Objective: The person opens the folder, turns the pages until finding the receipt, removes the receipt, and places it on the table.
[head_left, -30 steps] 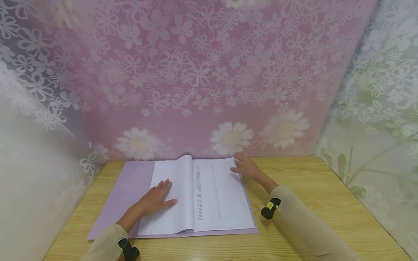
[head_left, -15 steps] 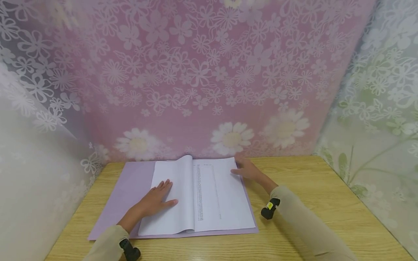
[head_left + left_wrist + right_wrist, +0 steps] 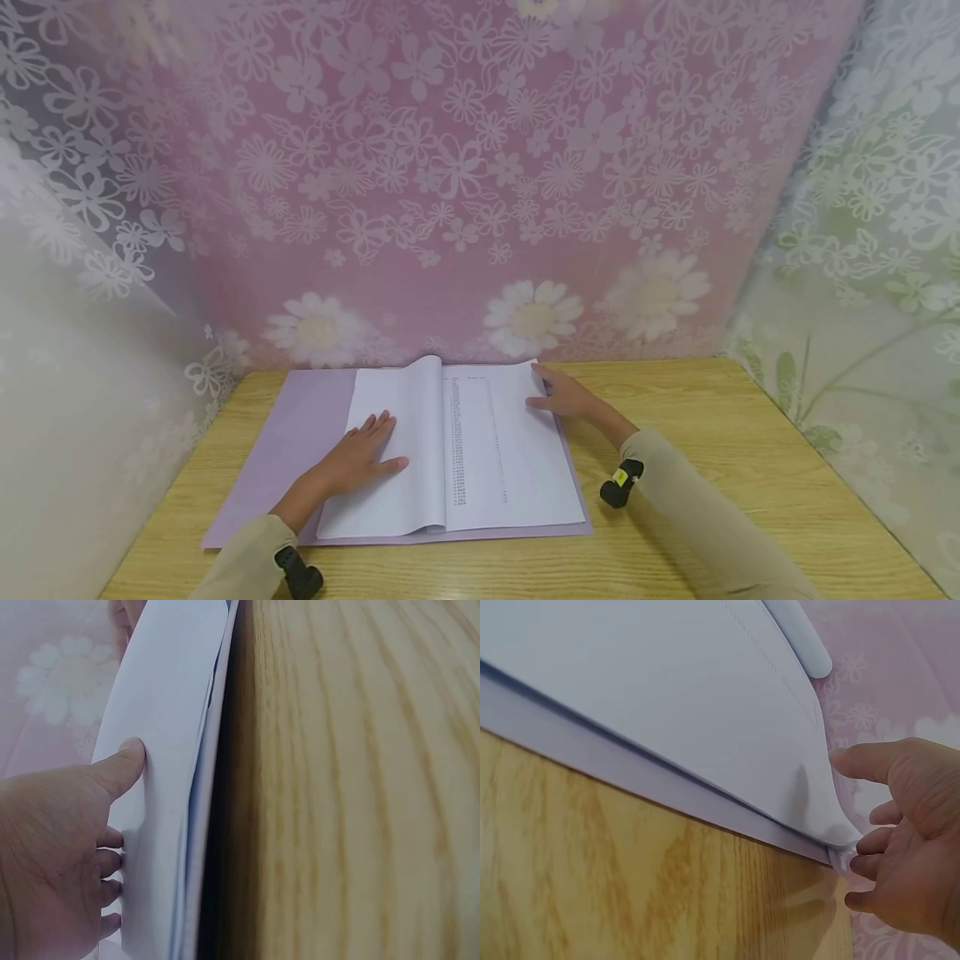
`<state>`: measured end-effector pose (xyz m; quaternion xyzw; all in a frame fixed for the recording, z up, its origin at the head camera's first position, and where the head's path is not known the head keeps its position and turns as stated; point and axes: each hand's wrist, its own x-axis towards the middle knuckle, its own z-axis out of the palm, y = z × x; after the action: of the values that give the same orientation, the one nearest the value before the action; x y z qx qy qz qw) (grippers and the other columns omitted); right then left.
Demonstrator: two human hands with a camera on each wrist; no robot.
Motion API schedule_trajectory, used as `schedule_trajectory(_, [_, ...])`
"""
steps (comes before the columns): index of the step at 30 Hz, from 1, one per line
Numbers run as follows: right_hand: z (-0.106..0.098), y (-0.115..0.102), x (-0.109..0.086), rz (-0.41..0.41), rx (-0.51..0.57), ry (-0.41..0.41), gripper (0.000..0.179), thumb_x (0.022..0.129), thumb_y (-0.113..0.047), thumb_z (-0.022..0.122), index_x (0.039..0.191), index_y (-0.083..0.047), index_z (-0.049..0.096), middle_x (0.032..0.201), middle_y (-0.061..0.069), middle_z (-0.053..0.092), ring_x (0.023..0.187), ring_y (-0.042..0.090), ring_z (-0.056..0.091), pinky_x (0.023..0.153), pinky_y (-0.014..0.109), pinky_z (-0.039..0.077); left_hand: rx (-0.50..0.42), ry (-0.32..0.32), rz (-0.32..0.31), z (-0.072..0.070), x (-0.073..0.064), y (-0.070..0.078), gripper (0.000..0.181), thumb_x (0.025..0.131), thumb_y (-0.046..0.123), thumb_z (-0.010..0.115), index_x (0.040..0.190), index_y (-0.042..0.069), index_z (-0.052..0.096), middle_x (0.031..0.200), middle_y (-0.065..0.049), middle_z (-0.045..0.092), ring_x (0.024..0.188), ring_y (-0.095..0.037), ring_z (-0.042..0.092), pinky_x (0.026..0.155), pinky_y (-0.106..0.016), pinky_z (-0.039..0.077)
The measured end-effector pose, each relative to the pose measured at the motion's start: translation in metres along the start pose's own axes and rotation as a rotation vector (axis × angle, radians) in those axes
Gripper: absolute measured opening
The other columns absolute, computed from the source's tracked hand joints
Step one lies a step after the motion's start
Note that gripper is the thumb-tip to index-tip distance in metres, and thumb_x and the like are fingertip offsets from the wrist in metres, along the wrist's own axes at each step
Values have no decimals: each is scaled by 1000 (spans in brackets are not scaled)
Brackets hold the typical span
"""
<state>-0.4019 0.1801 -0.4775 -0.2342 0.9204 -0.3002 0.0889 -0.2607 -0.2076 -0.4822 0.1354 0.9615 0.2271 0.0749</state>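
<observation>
A lilac folder lies open on the table, with white sheets inside it. My left hand rests spread on the blank left page, thumb apart from the fingers. In the left wrist view, the thumb presses on the white paper. My right hand is at the far right corner of the printed page, which carries columns of small text. In the right wrist view, the page corner curls up at the fingertips, while the thumb stands apart from the fingers.
The wood-grain table extends to the right of the folder and along its front. A pink flowered backdrop rises right behind the folder. Patterned sheets hang at both sides. The turned page bulges up at the folder's middle.
My right hand has shifted slightly left and nearer, its fingertips now over the page's far right corner, which lifts a little. The left hand has stayed on the left page.
</observation>
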Motion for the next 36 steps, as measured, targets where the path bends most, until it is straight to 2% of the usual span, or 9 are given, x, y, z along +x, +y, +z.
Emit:
schedule_trajectory(5, [1, -4, -4, -7, -6, -15, 83, 99, -29, 67, 161, 1, 21, 168, 24, 19, 156, 43, 19, 126, 56, 20, 5, -6, -5, 0, 1, -1, 88, 99, 53, 60, 159, -2, 27, 168, -23, 21, 156, -46, 15, 124, -65, 15])
schedule_trajectory(8, [1, -7, -5, -46, 29, 27, 79, 100, -26, 66, 161, -1, 23, 167, 24, 23, 153, 45, 25, 124, 58, 25, 2, -6, -7, 0, 1, -1, 88, 99, 53, 60, 159, -2, 27, 168, -23, 21, 156, -46, 15, 124, -65, 15])
schedule_trajectory(12, [0, -14, -8, -109, 198, 117, 71, 101, -19, 65, 160, -1, 29, 162, 25, 34, 146, 48, 39, 118, 61, 35, 1, -5, -8, 0, 1, -1, 88, 99, 53, 60, 159, -2, 27, 168, -23, 21, 156, -46, 15, 124, -65, 15])
schedule_trajectory(17, [-5, -18, -14, -176, 381, 175, 60, 105, -13, 58, 157, 2, 33, 159, 28, 38, 142, 50, 43, 113, 60, 41, -17, -3, -8, 0, 1, 0, 88, 99, 52, 61, 159, -2, 27, 168, -23, 21, 156, -46, 15, 124, -65, 14])
schedule_trajectory(21, [-9, -17, -22, -177, 484, 145, 50, 109, -14, 48, 154, 4, 38, 151, 31, 47, 129, 47, 56, 105, 54, 52, -21, 10, -5, 0, 1, -2, 88, 99, 52, 61, 159, -2, 27, 168, -23, 21, 156, -46, 15, 124, -65, 14])
schedule_trajectory(25, [-10, -16, -33, -116, 579, 85, 47, 110, -19, 46, 153, 0, 43, 144, 31, 52, 114, 33, 66, 98, 42, 58, -19, 36, 11, 1, 1, -3, 87, 99, 52, 60, 159, -2, 28, 167, -23, 23, 156, -45, 17, 124, -65, 16])
schedule_trajectory(28, [-8, -15, -43, -99, 601, 37, 49, 109, -20, 50, 155, -5, 43, 149, 29, 50, 119, 33, 66, 98, 40, 58, -29, 61, 38, 0, -1, -4, 84, 100, 51, 60, 158, -2, 31, 166, -23, 25, 155, -46, 19, 123, -66, 18])
schedule_trajectory(33, [2, -15, -59, -178, 575, -36, 61, 104, -13, 57, 159, -7, 34, 159, 26, 39, 139, 47, 49, 101, 38, 56, -78, 97, 86, 1, -5, -3, 74, 102, 45, 60, 156, 0, 39, 165, -22, 31, 154, -44, 25, 122, -64, 23])
schedule_trajectory(36, [9, -18, -64, -221, 529, -63, 67, 101, -10, 62, 161, -10, 31, 162, 26, 34, 141, 48, 46, 104, 35, 54, -140, 119, 102, 5, -6, -1, 65, 102, 40, 60, 154, 4, 44, 164, -18, 34, 154, -41, 27, 123, -60, 26])
